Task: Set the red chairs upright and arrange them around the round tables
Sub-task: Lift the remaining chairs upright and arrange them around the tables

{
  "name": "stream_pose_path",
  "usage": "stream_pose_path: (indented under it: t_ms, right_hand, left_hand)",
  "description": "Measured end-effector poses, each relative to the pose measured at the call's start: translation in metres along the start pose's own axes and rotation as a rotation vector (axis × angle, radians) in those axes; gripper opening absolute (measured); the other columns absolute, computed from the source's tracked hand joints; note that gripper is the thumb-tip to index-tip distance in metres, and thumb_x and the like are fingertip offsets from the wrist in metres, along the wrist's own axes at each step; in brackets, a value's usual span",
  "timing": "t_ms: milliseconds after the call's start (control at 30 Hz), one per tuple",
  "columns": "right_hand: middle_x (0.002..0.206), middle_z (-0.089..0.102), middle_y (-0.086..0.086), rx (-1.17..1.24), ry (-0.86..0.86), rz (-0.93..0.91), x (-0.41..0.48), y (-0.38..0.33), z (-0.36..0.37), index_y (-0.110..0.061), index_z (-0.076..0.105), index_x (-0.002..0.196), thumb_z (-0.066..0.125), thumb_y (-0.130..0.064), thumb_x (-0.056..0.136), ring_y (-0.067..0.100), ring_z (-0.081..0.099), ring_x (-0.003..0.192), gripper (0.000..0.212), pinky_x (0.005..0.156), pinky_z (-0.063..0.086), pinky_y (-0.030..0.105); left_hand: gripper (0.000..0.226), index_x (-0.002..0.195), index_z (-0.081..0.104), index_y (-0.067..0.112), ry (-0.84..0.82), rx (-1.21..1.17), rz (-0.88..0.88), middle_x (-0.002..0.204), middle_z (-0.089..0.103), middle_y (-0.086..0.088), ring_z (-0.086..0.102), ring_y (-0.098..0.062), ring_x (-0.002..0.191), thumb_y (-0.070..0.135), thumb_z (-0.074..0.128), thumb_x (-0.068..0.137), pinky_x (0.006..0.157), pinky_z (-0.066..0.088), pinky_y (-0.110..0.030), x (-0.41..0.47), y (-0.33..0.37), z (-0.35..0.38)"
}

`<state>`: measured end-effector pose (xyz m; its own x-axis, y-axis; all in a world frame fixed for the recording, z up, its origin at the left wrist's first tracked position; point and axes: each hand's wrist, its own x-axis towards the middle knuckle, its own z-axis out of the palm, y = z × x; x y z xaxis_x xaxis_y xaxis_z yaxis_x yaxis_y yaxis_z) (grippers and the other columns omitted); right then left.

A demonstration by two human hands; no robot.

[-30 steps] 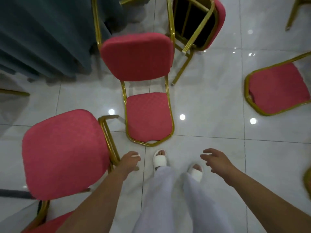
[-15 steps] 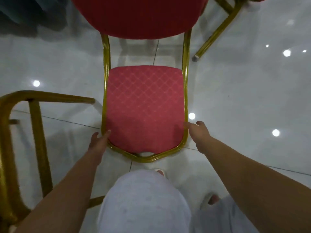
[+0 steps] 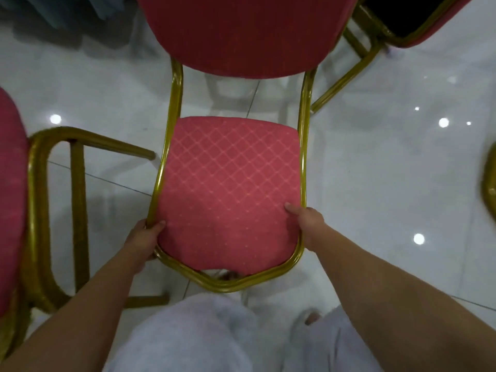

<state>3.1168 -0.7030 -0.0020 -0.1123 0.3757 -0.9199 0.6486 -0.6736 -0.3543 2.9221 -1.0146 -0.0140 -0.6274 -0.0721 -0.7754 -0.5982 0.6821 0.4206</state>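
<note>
The glossy white tiled floor (image 3: 389,170) shows thin grout lines and round spots of reflected light, one of them off to the outer side of the right hand (image 3: 308,224). Between the fingers (image 3: 158,225) of the left hand (image 3: 142,237) and those of the right, both gripping it, is a red chair (image 3: 230,178); whether its gold frame touches the tiles cannot be told. Outward of the left fingers a tipped chair (image 3: 77,210) lies with its gold legs sideways. Beyond the right fingers, a third chair (image 3: 349,76) sets one leg tip on the floor. Far beyond the left fingers, teal cloth (image 3: 67,14) hangs to the tiles. Behind the right wrist stands a white slipper (image 3: 308,318).
</note>
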Motion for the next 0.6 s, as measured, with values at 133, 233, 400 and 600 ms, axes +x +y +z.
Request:
stream_pose_path:
  t_ms: [133, 233, 400, 600]
  right_hand:
    - [0.097, 0.069, 0.008, -0.133, -0.062, 0.073, -0.101, -0.011, -0.053, -0.006, 0.058, 0.118, 0.075, -0.036, 0.087, 0.026, 0.068, 0.078, 0.047, 0.045, 0.054, 0.029]
    - [0.11, 0.069, 0.018, -0.183, -0.04, 0.093, -0.183, -0.022, -0.089, 0.001, 0.057, 0.124, 0.077, -0.033, 0.085, 0.038, 0.069, 0.093, 0.056, 0.076, 0.059, 0.05]
    - [0.105, 0.07, 0.019, -0.304, -0.029, 0.115, -0.315, -0.06, -0.157, 0.002, 0.06, 0.118, 0.083, -0.034, 0.079, 0.038, 0.069, 0.088, 0.057, 0.067, 0.059, 0.046]
    - [0.101, 0.073, 0.02, -0.357, -0.104, 0.023, -0.43, -0.094, -0.229, 0.0, 0.063, 0.11, 0.083, -0.024, 0.08, 0.038, 0.072, 0.088, 0.044, 0.08, 0.06, 0.051]
  left_hand:
    - [0.043, 0.13, 0.05, 0.019, -0.055, 0.088, 0.015, 0.113, 0.063, -0.005, 0.062, -0.027, 0.092, 0.044, 0.059, 0.096, 0.082, 0.056, -0.047, -0.106, -0.002, -0.036]
    - [0.04, 0.131, 0.05, 0.015, -0.11, 0.094, -0.048, 0.114, 0.062, -0.006, 0.063, -0.03, 0.095, 0.04, 0.053, 0.1, 0.076, 0.057, -0.045, -0.193, 0.0, -0.053]
    - [0.038, 0.135, 0.047, 0.013, -0.2, 0.114, -0.17, 0.115, 0.062, -0.013, 0.063, -0.031, 0.095, 0.035, 0.042, 0.105, 0.069, 0.058, -0.041, -0.332, 0.017, -0.085]
    - [0.031, 0.126, 0.051, 0.008, -0.23, -0.011, -0.246, 0.109, 0.057, -0.014, 0.056, -0.031, 0.095, 0.029, 0.04, 0.106, 0.069, 0.051, -0.042, -0.478, 0.034, -0.1]
